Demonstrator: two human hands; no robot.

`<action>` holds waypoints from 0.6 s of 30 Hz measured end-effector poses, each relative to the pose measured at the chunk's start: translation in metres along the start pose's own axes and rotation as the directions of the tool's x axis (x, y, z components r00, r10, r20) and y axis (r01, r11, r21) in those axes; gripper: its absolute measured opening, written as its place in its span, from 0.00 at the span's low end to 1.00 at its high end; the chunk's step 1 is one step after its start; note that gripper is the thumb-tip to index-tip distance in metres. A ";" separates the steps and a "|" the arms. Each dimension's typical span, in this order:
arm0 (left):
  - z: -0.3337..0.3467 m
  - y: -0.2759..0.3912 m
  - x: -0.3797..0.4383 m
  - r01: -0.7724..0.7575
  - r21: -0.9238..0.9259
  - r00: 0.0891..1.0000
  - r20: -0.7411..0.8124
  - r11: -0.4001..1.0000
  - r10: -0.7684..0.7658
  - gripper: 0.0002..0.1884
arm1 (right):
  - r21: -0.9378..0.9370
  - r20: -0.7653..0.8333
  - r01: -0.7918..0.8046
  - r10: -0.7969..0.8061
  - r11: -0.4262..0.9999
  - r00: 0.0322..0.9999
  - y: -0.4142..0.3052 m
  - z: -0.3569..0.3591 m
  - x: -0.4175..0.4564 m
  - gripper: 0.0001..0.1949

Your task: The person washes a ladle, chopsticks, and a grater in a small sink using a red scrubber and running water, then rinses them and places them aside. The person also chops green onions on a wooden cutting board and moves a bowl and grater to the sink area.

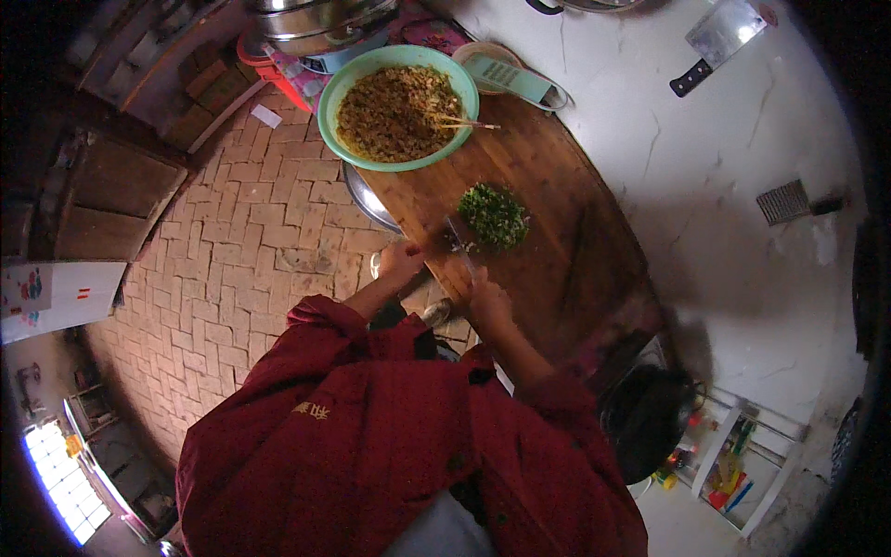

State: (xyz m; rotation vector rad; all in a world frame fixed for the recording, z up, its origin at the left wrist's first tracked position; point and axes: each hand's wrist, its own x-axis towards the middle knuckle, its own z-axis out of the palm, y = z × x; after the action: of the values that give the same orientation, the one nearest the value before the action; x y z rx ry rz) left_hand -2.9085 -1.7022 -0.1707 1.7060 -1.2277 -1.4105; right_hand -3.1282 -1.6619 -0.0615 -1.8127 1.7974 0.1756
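Note:
My right hand [491, 301] is closed round the handle of a kitchen knife [460, 244], whose blade lies over the wooden board [543, 278]. A heap of chopped green herbs [493, 216] sits just beyond the blade, with a few small pale bits beside the knife. My left hand [404, 259] is at the board's near left edge; its fingers look curled, and whether it holds anything is unclear. Farther up the board stands a pale green basin [399, 166] of brown minced filling [397, 111], with chopsticks [468, 123] resting in it.
Stacked metal steamers [313, 24] stand behind the basin. A green grater [508, 78] lies over a round basket. A cleaver [724, 42] and a square metal tool hang on the white wall. At right are a dark pan [647, 418] and a rack [731, 452].

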 end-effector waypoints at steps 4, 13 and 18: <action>-0.019 0.035 -0.022 0.061 -0.044 0.995 0.086 0.997 -0.057 0.13 | 0.046 -0.052 -0.011 0.013 0.999 0.999 0.002 0.005 -0.006 0.18; -0.059 -0.008 -0.043 0.068 -0.215 0.997 -0.026 0.974 -0.075 0.09 | 0.053 -0.076 0.038 -0.034 0.998 0.997 0.017 0.010 0.014 0.18; -0.101 -0.042 -0.062 0.203 -0.181 0.969 -0.101 0.962 -0.224 0.12 | 0.041 -0.064 0.064 -0.061 0.997 0.996 0.028 0.016 0.017 0.22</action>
State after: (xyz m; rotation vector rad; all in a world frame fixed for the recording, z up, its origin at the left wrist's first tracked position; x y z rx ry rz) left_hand -2.7998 -1.6397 -0.1565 1.8168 -0.8522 -1.4667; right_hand -3.1490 -1.6674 -0.0913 -1.8607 1.7706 0.0557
